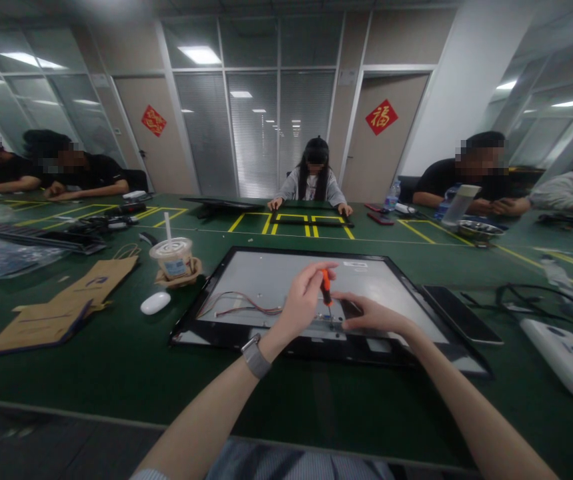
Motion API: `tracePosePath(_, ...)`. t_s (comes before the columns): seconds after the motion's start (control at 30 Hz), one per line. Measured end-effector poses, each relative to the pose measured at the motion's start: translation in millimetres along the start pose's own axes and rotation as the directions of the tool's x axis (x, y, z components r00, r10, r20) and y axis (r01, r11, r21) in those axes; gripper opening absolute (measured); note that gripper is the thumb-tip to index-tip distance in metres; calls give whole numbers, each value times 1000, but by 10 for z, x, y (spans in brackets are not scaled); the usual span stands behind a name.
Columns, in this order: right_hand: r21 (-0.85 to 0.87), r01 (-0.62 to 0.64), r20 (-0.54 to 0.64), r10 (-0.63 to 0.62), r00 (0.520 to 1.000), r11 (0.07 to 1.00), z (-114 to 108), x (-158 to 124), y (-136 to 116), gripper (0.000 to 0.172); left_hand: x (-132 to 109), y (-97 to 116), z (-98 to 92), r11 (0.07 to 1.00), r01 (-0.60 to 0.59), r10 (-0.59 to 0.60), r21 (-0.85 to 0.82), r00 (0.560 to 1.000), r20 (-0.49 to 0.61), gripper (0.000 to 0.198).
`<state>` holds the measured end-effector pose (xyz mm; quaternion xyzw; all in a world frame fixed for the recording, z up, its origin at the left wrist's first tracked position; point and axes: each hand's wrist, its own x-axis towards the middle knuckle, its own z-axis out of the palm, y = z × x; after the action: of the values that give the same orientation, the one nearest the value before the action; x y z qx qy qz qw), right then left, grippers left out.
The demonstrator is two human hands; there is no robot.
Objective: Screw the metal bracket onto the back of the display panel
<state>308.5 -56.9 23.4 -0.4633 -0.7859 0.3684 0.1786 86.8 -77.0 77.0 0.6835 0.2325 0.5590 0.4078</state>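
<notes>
A screwdriver (pixel 327 288) with an orange and black handle stands nearly upright, its tip down at the near part of a flat display panel (pixel 286 267). Closed around its handle is my left hand (pixel 306 297), with a grey watch on that wrist. My right hand (pixel 373 315) rests low beside the shaft, thumb and fingers apart, close to the tip. What lies under its fingers is partly hidden. Metal-grey backing and a black frame make up the panel, which lies flat on the green table (pixel 191 383). Thin coloured wires (pixel 251 303) run across its left half.
Left of the panel are an iced drink cup (pixel 172 257) in a cardboard holder, a white mouse (pixel 155 303) and a paper bag (pixel 71 300). A black phone (pixel 461 313) and a white device (pixel 563 360) lie right. Across the table, a person (pixel 313 173) handles a dark frame; others sit at both sides.
</notes>
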Motion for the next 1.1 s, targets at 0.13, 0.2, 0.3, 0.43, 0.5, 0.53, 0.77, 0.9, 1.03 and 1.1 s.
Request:
tracePosePath(0.13,-4,2,-5,-2,1000,1000,3,4,12,81,12,-24,-11,998,32,-33,-57,999,-15,29)
tracePosePath(0.2,-15,0,-3,0,1000,1000,0,1,14,81,13,-19,-13,1000,17,-17,-21,1000,-21,25)
tracePosePath(0.3,-22,-10,0,10,1000,1000,-5,-6,12,81,3,5,-5,999,-6,7,53,1000,-26,19)
tracePosePath(0.43,-37,-18,-13,17,1000,999,-5,-5,14,81,-10,7,11,999,-7,7,37,1000,2,27)
tracePosePath(0.5,-42,-8,-15,8,1000,999,-6,-1,18,81,-7,-8,14,1000,11,-11,-2,1000,-1,30)
tracePosePath(0.53,-41,-2,-13,2,1000,999,-6,2,21,81,-4,-15,14,1000,19,-19,-16,1000,-8,30)
tracePosePath(0.77,-38,4,-6,-4,1000,999,-10,5,34,81,26,-60,6,998,21,-19,-58,999,28,28)
tracePosePath(0.9,-34,-5,-17,4,1000,999,-6,5,33,80,19,-90,7,1000,3,-2,-31,999,33,30)
tracePosePath(1.03,-35,-10,-20,9,1000,999,1,10,41,82,5,-63,-2,1000,-2,3,-21,1000,30,29)
tracePosePath(1.1,-30,-17,-21,17,1000,999,4,11,36,84,1,-33,0,1000,-3,4,-21,1000,31,28)
